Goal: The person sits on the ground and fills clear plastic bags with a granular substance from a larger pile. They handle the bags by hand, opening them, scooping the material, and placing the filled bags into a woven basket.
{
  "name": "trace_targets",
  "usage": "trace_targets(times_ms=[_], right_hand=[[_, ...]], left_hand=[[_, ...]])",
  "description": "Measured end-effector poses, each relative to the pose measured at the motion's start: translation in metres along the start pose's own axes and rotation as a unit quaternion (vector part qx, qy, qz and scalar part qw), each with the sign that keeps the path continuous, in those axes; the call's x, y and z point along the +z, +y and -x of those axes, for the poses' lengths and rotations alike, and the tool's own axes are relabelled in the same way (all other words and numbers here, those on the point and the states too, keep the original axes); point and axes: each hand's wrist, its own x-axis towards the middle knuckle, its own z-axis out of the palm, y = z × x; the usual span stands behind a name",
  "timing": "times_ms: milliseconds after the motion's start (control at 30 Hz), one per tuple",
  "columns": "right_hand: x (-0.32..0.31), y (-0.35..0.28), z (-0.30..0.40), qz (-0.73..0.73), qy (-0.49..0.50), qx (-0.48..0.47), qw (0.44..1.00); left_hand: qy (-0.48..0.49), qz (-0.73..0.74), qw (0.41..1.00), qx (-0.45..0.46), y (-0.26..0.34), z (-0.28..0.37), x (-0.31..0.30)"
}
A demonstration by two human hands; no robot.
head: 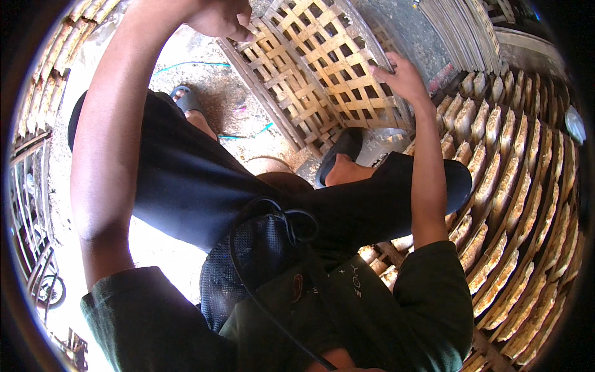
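Two woven bamboo lattice panels with wooden rims stand before me, meeting at an angle: the near-left panel (283, 83) and the right panel (334, 56). My right hand (403, 76) holds the right panel's outer rim, thumb on the lattice side. At the top edge of the view, my left hand (221, 21) is over the upper corner of the left panel, its fingers bent; whether it grips anything is unclear. The panels' lower ends are near my sandalled right foot (346, 169).
Racks of upright pale slabs (506, 181) fill the right side. More framed panels (458, 32) are stacked upper right. A thin teal cord (190, 63) crosses the floor near my left sandal (188, 100). Further slabs (51, 93) and a wheel (50, 291) are at the left.
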Motion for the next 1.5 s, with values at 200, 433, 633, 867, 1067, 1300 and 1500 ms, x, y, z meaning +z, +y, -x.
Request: trace_targets(times_ms=[200,433,633,867,1067,1300,1500], right_hand=[[-0.009,0.023,-0.004,0.000,-0.059,-0.014,0.998],[-0.006,-0.001,0.000,0.016,-0.041,0.047,0.998],[-0.005,0.011,0.003,0.060,-0.056,-0.033,0.996],[0.001,0.010,-0.002,0.078,-0.035,-0.003,0.996],[-0.003,0.013,0.005,0.041,-0.072,-0.024,0.996],[-0.005,0.020,0.008,0.036,-0.094,-0.019,0.995],[-0.004,0.020,0.006,0.019,-0.063,-0.028,0.997]], left_hand=[[0.031,-0.010,0.999,0.007,0.004,0.006,0.000],[0.014,-0.016,1.000,-0.010,0.002,-0.001,0.001],[0.014,-0.019,1.000,-0.007,0.002,-0.002,0.002],[0.016,-0.006,1.000,-0.001,0.005,0.008,-0.001],[0.010,-0.012,1.000,-0.004,-0.001,0.000,0.002],[0.032,-0.017,0.999,0.040,-0.004,-0.004,0.004],[0.031,-0.016,0.999,0.037,-0.001,0.000,0.002]])
